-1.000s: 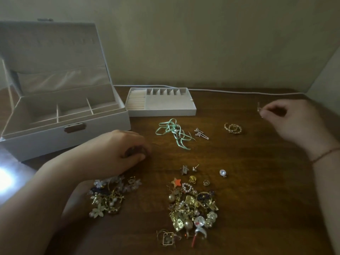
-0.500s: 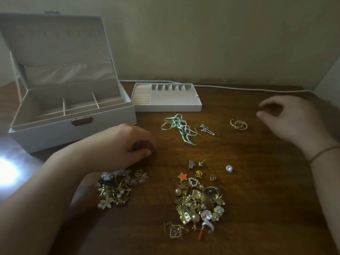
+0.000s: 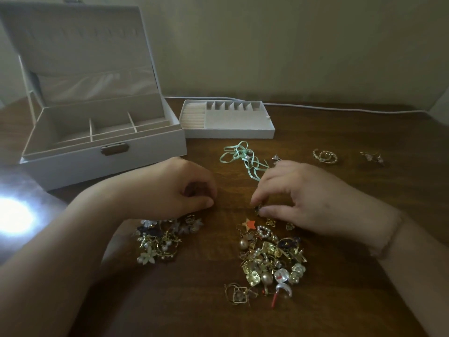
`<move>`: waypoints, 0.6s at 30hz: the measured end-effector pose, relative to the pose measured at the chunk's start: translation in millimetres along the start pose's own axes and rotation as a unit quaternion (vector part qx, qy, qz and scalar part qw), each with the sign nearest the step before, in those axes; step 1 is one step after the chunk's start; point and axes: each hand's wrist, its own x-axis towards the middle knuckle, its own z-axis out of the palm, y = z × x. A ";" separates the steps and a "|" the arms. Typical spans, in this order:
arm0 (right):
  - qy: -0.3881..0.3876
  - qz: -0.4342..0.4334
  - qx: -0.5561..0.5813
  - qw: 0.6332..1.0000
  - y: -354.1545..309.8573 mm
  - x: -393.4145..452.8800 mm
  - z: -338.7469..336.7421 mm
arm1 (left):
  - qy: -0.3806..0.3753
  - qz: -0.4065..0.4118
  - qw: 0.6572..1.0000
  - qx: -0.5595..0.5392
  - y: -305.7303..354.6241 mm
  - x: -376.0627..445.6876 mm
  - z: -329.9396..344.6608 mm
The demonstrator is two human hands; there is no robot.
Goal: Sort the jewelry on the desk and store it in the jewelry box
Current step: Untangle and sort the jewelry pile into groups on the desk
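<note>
The sorting step is in hand: the right hand (image 3: 298, 203) pinches a small dark stud (image 3: 258, 208) between thumb and fingertips at the top of the big mixed pile (image 3: 269, 261) on the worktop (image 3: 364, 276). The left hand (image 3: 170, 188) rests curled above the floral pile (image 3: 160, 239), and I cannot tell whether it holds anything. The jewelry box (image 3: 102, 142) stands open at far left with its tray (image 3: 228, 117) beside it, so the next move likely calls for lifting the stud clear and setting it with its match near the gold hoops (image 3: 325, 156).

No readable text, label, brand or number — not on any surface.
</note>
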 end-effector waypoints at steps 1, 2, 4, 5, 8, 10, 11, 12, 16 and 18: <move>-0.002 0.003 -0.005 1.000 0.4 1.4 1.5 | 0.004 0.001 1.000 0.001 1.2 0.4 0.2; -0.002 0.007 -0.005 1.000 0.8 2.6 2.3 | 0.016 0.001 1.000 0.003 3.1 1.1 1.2; 0.019 0.020 0.034 0.999 0.4 4.2 2.3 | 0.071 -0.002 0.997 0.006 11.0 3.6 5.3; 0.049 0.034 0.076 0.995 -1.3 4.2 1.6 | 0.103 -0.006 0.995 -0.013 17.1 5.3 7.7; 0.160 0.072 0.189 0.966 -7.7 5.0 2.1 | 0.136 -0.010 0.978 -0.156 34.2 9.8 14.6; 0.197 0.079 0.235 0.948 -12.1 6.2 4.3 | 0.141 -0.008 0.967 -0.212 40.0 11.2 18.6; 0.208 0.082 0.252 0.942 -13.7 6.5 5.5 | 0.148 -0.008 0.964 -0.221 41.1 11.5 19.6; 0.214 0.082 0.262 0.937 -14.5 6.9 6.7 | 0.156 -0.011 0.961 -0.226 41.7 11.8 19.6; 0.179 0.068 0.241 0.951 -14.2 2.4 -2.3 | 0.170 -0.027 0.948 -0.269 37.6 10.4 13.7; 0.083 0.055 0.190 0.977 -7.9 -5.5 -14.9 | 0.188 -0.054 0.937 -0.288 31.4 9.7 8.6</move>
